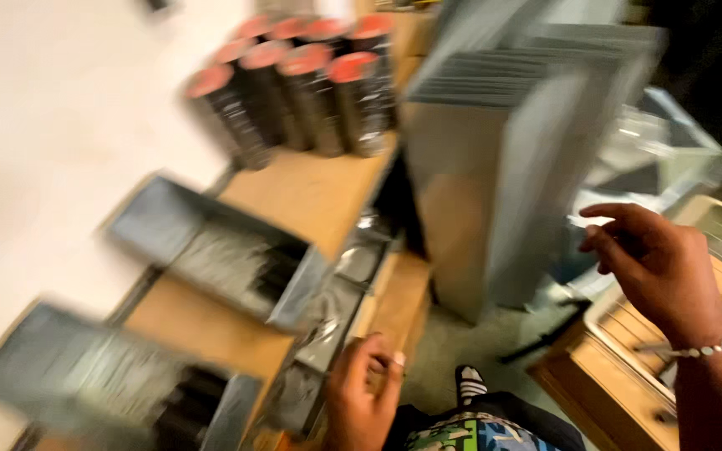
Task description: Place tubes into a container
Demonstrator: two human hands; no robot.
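The view is motion-blurred. My left hand hangs low at the bottom centre, fingers loosely curled, beside the edge of a wooden shelf; nothing shows in it. My right hand is raised at the right with fingers apart and empty, close to a tall stack of grey metal sheets standing upright. Several dark spray cans with red caps stand grouped at the far end of the shelf.
Two open grey metal boxes, one mid-shelf and one nearer, hold dark parts. A wooden crate sits under my right arm. Clear plastic wrapping lies behind the sheets. My shoe shows on the floor.
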